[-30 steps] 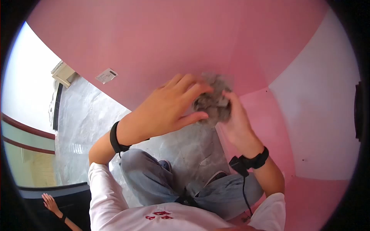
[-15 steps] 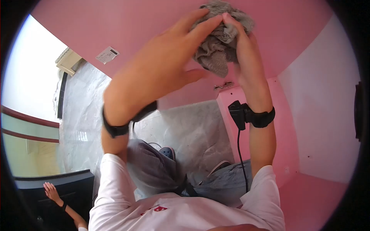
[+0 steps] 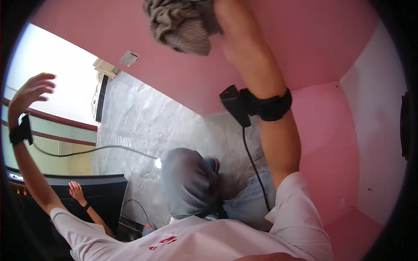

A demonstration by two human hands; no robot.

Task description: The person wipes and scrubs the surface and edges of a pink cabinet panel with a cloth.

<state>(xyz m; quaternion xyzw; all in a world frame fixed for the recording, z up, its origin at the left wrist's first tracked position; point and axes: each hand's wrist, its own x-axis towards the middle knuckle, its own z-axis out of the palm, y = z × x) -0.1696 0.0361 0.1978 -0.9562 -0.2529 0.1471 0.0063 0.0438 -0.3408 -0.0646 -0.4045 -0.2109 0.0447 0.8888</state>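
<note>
A crumpled grey-brown cloth [image 3: 180,26] is at the top of the view against a pink panel [image 3: 296,39]. My right hand [image 3: 230,17] reaches up beside the cloth and holds it. Its fingers are hidden behind the cloth and the frame's edge. Far to the left, my left hand [image 3: 32,93] is raised with its fingers apart and slightly curled, holding nothing. Each wrist wears a black strap with a small device and a cable.
A white label [image 3: 129,58] is stuck on the pink panel. Grey marble-patterned floor [image 3: 143,108] lies below, with a cable [image 3: 96,148] crossing above it. At lower left, another person's hand [image 3: 76,191] is in front of a black panel [image 3: 115,187]. A pale wall [image 3: 379,108] stands at right.
My left hand has come away from the cloth and swung far out to the left. My right hand and the cloth have shifted left and up along the pink panel.
</note>
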